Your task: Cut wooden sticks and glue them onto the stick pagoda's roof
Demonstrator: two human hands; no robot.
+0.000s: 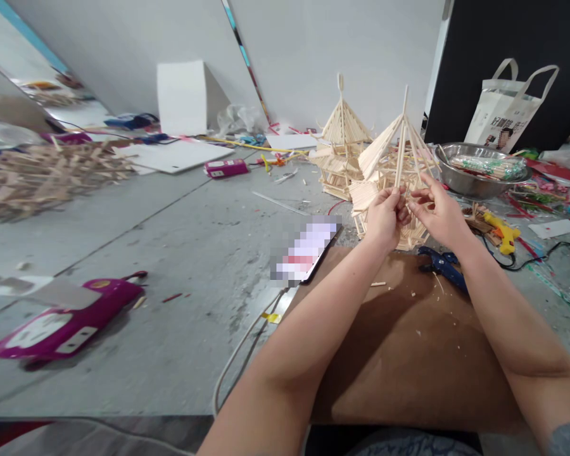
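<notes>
A pale wooden-stick model point(399, 158) is stood upright at the far edge of a brown board point(399, 342), its long axis vertical, its slatted, peaked roof pointed upward. At its front, the left hand point(387, 216) is pinched together, its exact hold hidden; the right hand's point(437, 212) fingers are curled loosely apart. A similar stick tower point(341, 130) is seen behind.

Grey tbl point(185, 234) w/ brown brd point(399, 361), phone point(306, 253), metal bowl point(470, 185) & wht. sheet point(175, 156) on top.
</notes>
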